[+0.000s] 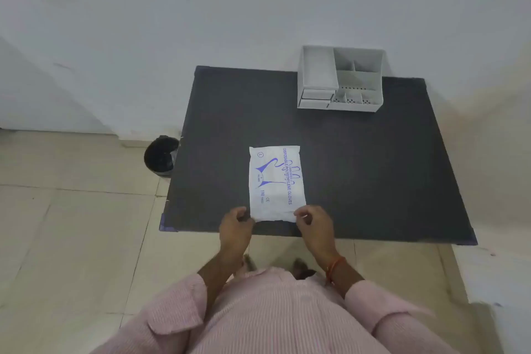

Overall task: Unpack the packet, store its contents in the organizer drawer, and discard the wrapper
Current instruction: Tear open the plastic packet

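Note:
A white packet (pixel 275 181) printed with blue "disposable polyethylene gloves" text lies flat on the dark table (pixel 373 167), near its front edge. My left hand (pixel 235 224) pinches the packet's near left corner. At the near right corner, my right hand (pixel 313 224) pinches the packet too. The packet looks sealed. A light grey organizer (pixel 340 79) with several open compartments and two small drawers at its lower left stands at the table's back right; the drawers look shut.
A black bin (pixel 161 156) with a dark liner stands on the tiled floor just left of the table. A white wall runs behind the table. My pink sleeves fill the bottom of the view.

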